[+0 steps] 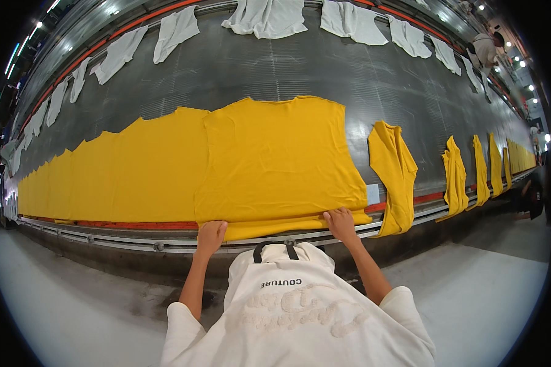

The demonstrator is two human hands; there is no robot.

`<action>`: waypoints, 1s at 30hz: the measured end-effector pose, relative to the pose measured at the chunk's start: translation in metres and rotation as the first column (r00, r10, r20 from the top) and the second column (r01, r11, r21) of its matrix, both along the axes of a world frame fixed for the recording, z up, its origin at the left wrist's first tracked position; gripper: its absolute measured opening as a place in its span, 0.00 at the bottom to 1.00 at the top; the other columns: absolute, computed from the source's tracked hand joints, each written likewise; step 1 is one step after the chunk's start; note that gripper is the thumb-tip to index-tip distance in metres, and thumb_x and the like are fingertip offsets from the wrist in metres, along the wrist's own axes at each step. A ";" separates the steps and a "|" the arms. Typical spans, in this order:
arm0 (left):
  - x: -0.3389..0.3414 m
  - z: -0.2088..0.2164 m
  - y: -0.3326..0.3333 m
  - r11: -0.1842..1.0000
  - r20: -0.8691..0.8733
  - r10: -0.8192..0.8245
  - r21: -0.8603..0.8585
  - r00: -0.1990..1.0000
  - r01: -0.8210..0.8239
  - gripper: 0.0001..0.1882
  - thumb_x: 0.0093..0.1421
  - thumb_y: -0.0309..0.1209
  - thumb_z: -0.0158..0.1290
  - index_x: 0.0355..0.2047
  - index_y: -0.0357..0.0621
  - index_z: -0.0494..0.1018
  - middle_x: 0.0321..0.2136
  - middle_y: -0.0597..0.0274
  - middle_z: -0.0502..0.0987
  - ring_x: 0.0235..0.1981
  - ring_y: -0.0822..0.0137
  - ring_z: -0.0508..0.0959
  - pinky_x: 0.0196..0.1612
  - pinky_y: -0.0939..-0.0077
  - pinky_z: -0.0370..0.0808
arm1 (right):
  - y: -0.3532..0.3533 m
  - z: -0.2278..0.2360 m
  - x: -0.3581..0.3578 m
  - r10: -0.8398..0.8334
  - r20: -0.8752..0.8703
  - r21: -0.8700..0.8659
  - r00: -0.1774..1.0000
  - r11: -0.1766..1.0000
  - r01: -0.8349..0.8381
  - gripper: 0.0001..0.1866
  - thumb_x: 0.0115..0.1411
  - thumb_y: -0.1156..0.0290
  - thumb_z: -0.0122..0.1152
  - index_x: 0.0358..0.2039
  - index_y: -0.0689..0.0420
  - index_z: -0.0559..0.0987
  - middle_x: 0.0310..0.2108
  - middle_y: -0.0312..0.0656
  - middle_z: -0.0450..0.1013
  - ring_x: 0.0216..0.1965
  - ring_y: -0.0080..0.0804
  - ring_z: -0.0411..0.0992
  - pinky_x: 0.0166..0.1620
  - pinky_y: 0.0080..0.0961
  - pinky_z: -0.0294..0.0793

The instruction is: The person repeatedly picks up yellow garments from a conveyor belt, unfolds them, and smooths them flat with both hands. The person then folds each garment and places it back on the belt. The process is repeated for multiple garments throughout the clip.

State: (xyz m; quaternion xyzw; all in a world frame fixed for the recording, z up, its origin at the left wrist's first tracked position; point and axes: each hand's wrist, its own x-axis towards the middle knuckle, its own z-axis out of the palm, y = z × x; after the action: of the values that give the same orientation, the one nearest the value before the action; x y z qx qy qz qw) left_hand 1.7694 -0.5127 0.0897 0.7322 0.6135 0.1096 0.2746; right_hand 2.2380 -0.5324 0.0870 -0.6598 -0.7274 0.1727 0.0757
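Observation:
A yellow shirt panel [275, 159] lies spread on the long dark table, its neckline at the far side. Its near edge is bunched into a fold along the table's front rail. My left hand [212, 237] grips the near left corner, and my right hand [340, 224] grips the same edge towards the right, both with fingers curled over the cloth. To the left, a row of flat yellow panels [122, 171] runs edge to edge with this one. Just right of my right hand, a crumpled yellow piece [395, 174] hangs over the front edge.
Further right, more crumpled yellow pieces [455, 174] drape over the metal rail [159, 247]. A small pale square [373, 194] sits beside the panel. White cloths [266, 18] line the table's [275, 73] far edge. Another person [485, 50] stands at the far right.

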 end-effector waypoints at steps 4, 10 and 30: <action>0.000 -0.012 0.007 0.961 -0.306 -0.074 -0.278 0.949 -0.015 0.29 0.74 0.50 0.36 0.49 0.40 0.80 0.50 0.48 0.80 0.57 0.46 0.74 0.64 0.40 0.60 | -0.005 -0.030 0.013 -0.051 0.169 -0.094 0.984 0.993 0.067 0.26 0.71 0.50 0.47 0.38 0.59 0.85 0.41 0.48 0.81 0.52 0.49 0.73 0.62 0.54 0.60; 0.012 -0.028 -0.004 0.939 -0.373 0.093 -0.276 0.923 -0.206 0.31 0.74 0.52 0.35 0.54 0.41 0.78 0.59 0.44 0.75 0.66 0.39 0.65 0.72 0.33 0.44 | -0.005 -0.035 0.020 -0.264 0.067 -0.227 0.962 0.935 0.273 0.29 0.69 0.46 0.47 0.37 0.59 0.85 0.38 0.56 0.81 0.46 0.57 0.78 0.60 0.64 0.62; 0.139 0.056 0.023 0.929 0.103 0.254 -0.304 0.962 -0.213 0.24 0.68 0.43 0.56 0.51 0.30 0.79 0.45 0.42 0.83 0.50 0.50 0.82 0.56 0.63 0.74 | 0.078 -0.037 0.125 -0.597 -0.339 0.124 0.727 0.738 0.663 0.10 0.59 0.69 0.66 0.35 0.63 0.78 0.26 0.49 0.75 0.28 0.47 0.76 0.36 0.42 0.74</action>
State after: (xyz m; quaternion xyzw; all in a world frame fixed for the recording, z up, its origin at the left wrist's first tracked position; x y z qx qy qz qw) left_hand 1.9083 -0.4899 0.1457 0.5960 0.6849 0.1019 0.4066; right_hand 2.3635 -0.4540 0.0500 -0.8237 -0.4549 0.1389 0.3088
